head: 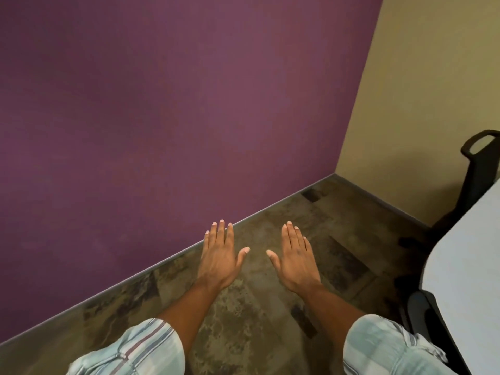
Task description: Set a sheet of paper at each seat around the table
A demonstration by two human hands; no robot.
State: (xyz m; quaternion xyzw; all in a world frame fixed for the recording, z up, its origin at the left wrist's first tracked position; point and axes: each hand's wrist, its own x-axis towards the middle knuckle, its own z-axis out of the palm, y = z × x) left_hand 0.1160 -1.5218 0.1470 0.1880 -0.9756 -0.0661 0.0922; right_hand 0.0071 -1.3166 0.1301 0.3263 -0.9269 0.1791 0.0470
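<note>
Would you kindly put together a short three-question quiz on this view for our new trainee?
1. True or false: the left hand is holding a sheet of paper.
2. Which side of the view shows the white table? A) left B) right C) centre
3. What colour is the wall beyond the hands?

Key
1. False: both the left hand and the right hand are open, palms down, fingers spread, holding nothing.
2. B: the table's edge shows at the right, with a black chair behind it.
3. Purple; a beige wall meets it at the corner.
</note>
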